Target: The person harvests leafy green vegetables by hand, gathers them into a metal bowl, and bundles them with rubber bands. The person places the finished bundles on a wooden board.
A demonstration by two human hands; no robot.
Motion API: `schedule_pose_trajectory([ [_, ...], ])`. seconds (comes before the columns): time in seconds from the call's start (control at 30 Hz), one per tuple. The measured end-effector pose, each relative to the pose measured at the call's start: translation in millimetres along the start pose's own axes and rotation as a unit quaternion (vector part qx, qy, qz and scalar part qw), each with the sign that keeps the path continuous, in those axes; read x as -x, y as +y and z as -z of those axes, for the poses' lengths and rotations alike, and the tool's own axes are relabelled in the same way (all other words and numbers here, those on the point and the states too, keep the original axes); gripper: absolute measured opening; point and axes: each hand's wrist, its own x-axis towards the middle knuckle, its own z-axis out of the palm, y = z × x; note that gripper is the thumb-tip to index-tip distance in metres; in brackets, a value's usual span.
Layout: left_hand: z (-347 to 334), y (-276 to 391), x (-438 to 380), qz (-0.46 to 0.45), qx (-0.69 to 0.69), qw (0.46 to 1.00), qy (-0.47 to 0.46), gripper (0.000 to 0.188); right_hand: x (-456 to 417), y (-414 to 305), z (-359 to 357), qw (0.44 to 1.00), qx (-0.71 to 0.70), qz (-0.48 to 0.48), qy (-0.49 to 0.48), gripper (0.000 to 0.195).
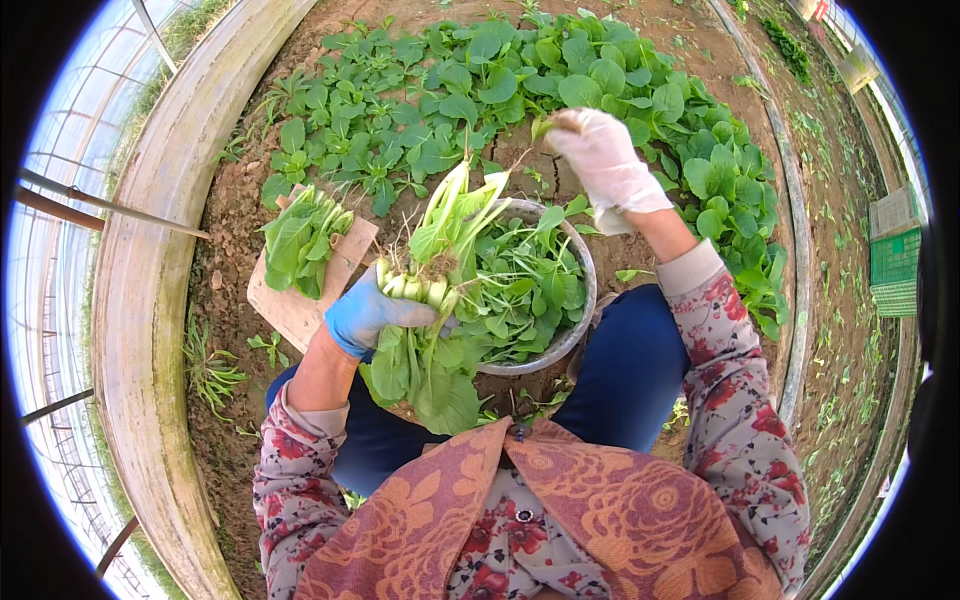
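Observation:
My left hand (375,311), in a blue glove, grips a bunch of leafy greens (420,360) with pale stems and soil-caked roots pointing up and away from me. More pale-stemmed plants (454,214) stick up just beyond that bunch. In a white translucent glove, my right hand (607,165) is raised above the soil near the growing plants. A small yellowish-green leaf (540,129) shows at its fingertips. Between my knees stands a round metal basin (586,300) holding loose greens (525,289). On a flat board (289,307) to the left lies another bundle of greens (304,240).
A bed of leafy green plants (465,90) spreads ahead and curves to the right. A pale, weathered low wall (165,225) runs along the left, with a thin rod (150,214) projecting over it. A grey hose or pipe (795,195) and green plastic crates (895,262) are on the right.

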Motion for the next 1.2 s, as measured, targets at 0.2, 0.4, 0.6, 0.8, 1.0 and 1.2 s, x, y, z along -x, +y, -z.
schedule_pose_trajectory([
  [0.2,0,-1,4,-0.02,0.019,1.0,0.003,0.064,25,-55,17,0.891,-0.356,-0.102,-0.264,0.031],
  [0.4,-3,-1,-4,-0.015,-0.012,1.0,0.005,0.07,26,-39,-7,0.825,-0.499,-0.124,-0.237,0.028],
  [0.6,-7,-1,0,0.01,-0.005,1.0,0.017,0.064,24,-52,-12,0.861,-0.459,-0.12,-0.184,0.033],
  [0.8,-11,-4,-6,-0.037,0.02,0.999,0.007,0.06,11,26,-36,0.938,-0.193,-0.063,-0.282,0.05],
  [1.0,-11,0,-7,-0.06,0.055,0.996,-0.02,0.054,37,-51,-5,0.88,-0.316,-0.101,-0.339,0.055],
  [1.2,-23,-5,-11,-0.04,0.036,0.998,0.032,0.054,45,-77,-56,0.871,-0.434,-0.05,-0.225,0.034],
])
